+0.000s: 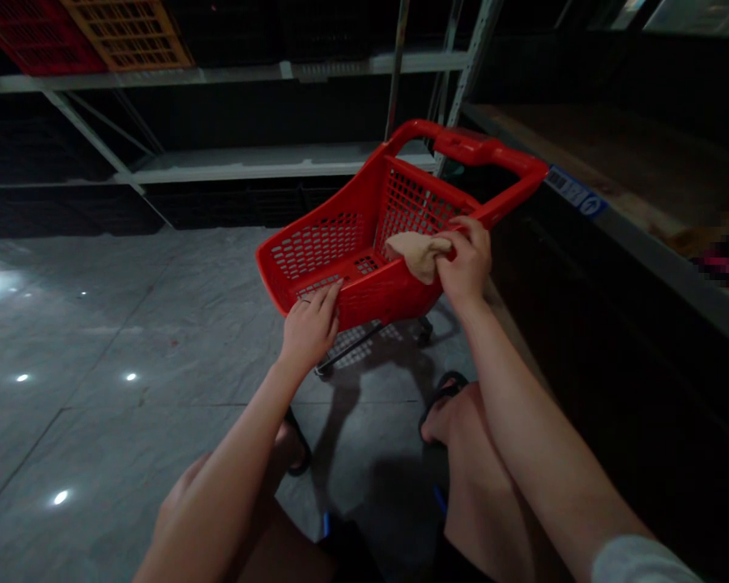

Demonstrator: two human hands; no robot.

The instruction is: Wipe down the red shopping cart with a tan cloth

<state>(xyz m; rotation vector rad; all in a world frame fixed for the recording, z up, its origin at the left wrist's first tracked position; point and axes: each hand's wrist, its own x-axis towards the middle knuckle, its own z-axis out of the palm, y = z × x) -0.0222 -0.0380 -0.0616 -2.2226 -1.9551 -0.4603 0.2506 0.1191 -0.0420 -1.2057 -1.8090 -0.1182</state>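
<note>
A small red plastic shopping cart (394,295) with perforated walls stands in front of me, its handle toward the upper right. My left hand (313,322) grips the near rim of the basket, the fingers hooked over the edge. Pinched in my right hand (466,261) is a beige cloth (420,253), bunched and draped over the same rim closer to the handle. Part of the cloth is hidden behind my fingers.
Behind the cart runs a metal shelf (279,164) with red and yellow crates (130,36) on its upper level. To the right is a dark shelf with a blue label (577,192) on its edge. My sandalled feet (441,409) are on the grey tiled floor (176,324).
</note>
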